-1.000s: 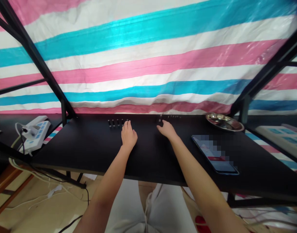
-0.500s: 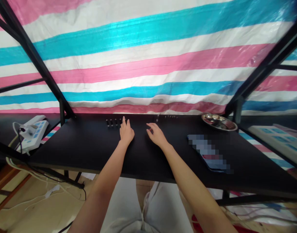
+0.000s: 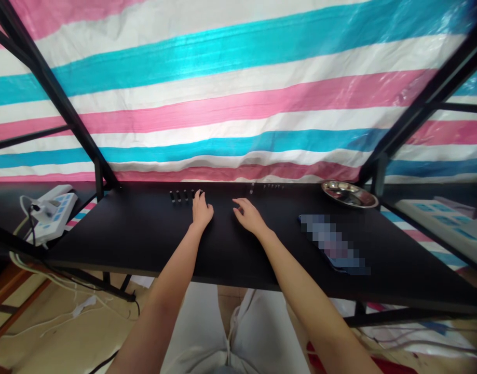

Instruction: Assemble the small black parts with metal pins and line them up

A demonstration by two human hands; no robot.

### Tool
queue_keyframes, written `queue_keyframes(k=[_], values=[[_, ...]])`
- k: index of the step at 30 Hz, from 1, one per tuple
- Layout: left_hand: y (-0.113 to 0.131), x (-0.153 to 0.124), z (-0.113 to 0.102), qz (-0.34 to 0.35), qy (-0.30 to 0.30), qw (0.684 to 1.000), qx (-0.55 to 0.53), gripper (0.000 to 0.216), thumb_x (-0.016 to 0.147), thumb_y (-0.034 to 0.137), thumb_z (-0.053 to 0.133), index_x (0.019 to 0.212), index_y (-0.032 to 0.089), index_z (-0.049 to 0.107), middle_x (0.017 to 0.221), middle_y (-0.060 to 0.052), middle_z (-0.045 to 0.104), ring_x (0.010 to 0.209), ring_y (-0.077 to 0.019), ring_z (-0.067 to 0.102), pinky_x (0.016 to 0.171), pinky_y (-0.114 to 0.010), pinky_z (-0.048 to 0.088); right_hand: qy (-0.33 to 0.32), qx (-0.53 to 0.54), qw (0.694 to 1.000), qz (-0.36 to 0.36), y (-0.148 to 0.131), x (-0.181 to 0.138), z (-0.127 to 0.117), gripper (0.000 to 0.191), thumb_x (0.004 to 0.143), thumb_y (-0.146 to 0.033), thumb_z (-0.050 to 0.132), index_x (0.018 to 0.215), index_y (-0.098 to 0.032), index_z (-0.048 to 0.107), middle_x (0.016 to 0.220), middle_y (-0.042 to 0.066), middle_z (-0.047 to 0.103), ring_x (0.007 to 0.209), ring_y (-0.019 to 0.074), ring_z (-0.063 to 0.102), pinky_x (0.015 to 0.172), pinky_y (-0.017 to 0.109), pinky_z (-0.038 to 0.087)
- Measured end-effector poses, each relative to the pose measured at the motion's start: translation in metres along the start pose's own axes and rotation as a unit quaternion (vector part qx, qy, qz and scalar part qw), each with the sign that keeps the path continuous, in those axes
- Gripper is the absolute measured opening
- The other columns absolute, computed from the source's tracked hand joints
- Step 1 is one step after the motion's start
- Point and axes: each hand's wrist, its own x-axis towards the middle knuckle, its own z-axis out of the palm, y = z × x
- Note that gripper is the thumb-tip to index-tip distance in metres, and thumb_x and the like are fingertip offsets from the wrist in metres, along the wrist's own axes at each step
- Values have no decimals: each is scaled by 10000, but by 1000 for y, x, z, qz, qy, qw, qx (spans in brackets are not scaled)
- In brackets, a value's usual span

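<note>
My left hand (image 3: 202,210) is at the right end of a row of small dark cylinders with pale ends (image 3: 178,196). Its fingers bend down and close around a small black cylinder (image 3: 202,192), mostly hidden by them. Over the middle of the black table (image 3: 145,234), my right hand (image 3: 249,215) is held with curved fingers and the thumb apart, nothing visible between them. Beyond it lies a small clear-and-silver piece (image 3: 252,188). Several tiny light pieces (image 3: 274,186) form a line to the right of that.
A shiny round metal dish (image 3: 366,200) sits at the back right. Nearer, a blurred-out phone-like object (image 3: 334,244) lies on the table. Black frame posts (image 3: 82,124) rise at both sides before a striped sheet (image 3: 222,104). A power strip (image 3: 61,213) is at left.
My left hand's fingers have drawn in and bent down at the end of the row; one was stretched forward before. My right hand has barely moved.
</note>
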Motion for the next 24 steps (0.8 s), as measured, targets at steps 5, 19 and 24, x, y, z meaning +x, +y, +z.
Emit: queue_keyframes(k=[5,19,24], values=[[9,-2,2,-55,-20,983,-173,473,679,24,457,1130,114,569,1293,-126,427,976,-175,556,927,-316,427,-6,10,1000,2,0,-1,1,339,797,-225,442,1117,-181,546,1108,92,543,714,142,578,735,343,489],[33,-21,-14,-112,-202,791,-566,414,607,72,560,983,204,671,1263,-52,526,923,-150,556,591,-200,379,6,445,879,171,-7,7,14,383,715,-441,576,997,-183,561,724,-1,579,536,91,518,533,259,431],[33,-22,-10,-118,-145,852,-489,272,625,152,633,895,147,600,969,-58,624,652,-87,576,494,-181,352,50,387,907,156,-6,7,14,360,727,-462,543,937,-170,557,591,-45,491,470,78,428,477,238,355]])
